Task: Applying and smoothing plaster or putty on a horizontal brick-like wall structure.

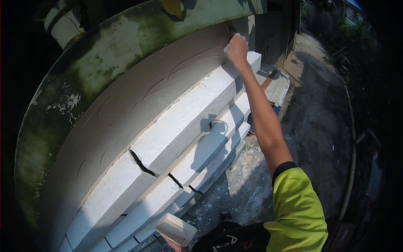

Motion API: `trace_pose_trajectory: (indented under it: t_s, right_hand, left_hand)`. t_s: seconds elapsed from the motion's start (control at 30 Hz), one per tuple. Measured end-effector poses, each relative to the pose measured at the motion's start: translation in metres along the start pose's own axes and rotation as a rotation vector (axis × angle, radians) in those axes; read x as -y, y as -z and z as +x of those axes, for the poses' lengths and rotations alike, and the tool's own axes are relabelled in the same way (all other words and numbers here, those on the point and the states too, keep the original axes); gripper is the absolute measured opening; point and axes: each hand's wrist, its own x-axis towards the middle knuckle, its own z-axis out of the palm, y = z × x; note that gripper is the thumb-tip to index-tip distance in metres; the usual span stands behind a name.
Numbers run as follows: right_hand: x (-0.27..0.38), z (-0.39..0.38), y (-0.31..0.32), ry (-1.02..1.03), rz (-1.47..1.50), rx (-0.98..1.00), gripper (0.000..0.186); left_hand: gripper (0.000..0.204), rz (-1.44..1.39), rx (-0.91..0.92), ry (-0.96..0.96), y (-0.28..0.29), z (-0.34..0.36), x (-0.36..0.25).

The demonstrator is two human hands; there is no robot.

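My right arm, in a yellow-green sleeve, stretches far up and forward. The right hand (236, 47) is closed around the handle of a trowel-like tool (231, 30), its blade mostly hidden against the far end of a wall strip. That wall strip (168, 71) is coated with smooth grey-brown plaster, marked with curved scratches or ridges. Low in front of my body, my left hand (173, 245) grips a whitish rectangular tub (176, 229) from beneath. Only part of that hand shows.
Below the plaster, white stepped mouldings (184, 113) jut out, with dark gaps at their joints. A mossy green ledge (98, 40) curves overhead. To the right, a board (279, 86) lies beyond the moulding's end, beside a concrete path (310, 109). My shadow falls on the mouldings.
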Motion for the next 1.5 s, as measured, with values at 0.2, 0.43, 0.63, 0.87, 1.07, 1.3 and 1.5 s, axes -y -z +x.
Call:
trace_pose_trajectory:
  t_s: [0.2,0.43,0.63,0.87,1.07,1.3,1.5]
  right_hand:
    - [0.082,-0.139,0.060,0.609,0.456,0.306,0.049]
    - [-0.033,-0.008,0.030,0.147,0.350,-0.106,0.050]
    - [-0.040,0.042,-0.024,-0.020,-0.028,-0.245,0.020]
    - [0.012,-0.086,0.048,0.553,0.260,0.116,0.046]
    - [-0.046,0.007,0.013,-0.100,0.136,-0.120,0.044]
    - [-0.034,0.008,-0.030,-0.164,0.037,-0.084,0.020]
    - [0.120,-0.178,0.037,0.211,0.353,0.337,0.048]
  left_hand:
    - [0.069,0.001,0.023,0.033,-0.006,0.007,0.001]
    - [0.070,0.002,0.093,0.094,-0.020,0.020,0.002]
    - [0.070,0.009,0.159,0.139,-0.030,0.042,0.002]
    - [0.071,0.003,0.180,0.165,-0.036,0.051,0.004]
    - [0.072,0.012,0.214,0.196,-0.035,0.056,-0.004]
    - [0.072,-0.011,0.225,0.194,-0.034,0.058,-0.007]
    - [0.073,-0.045,0.217,0.233,-0.032,0.045,0.008]
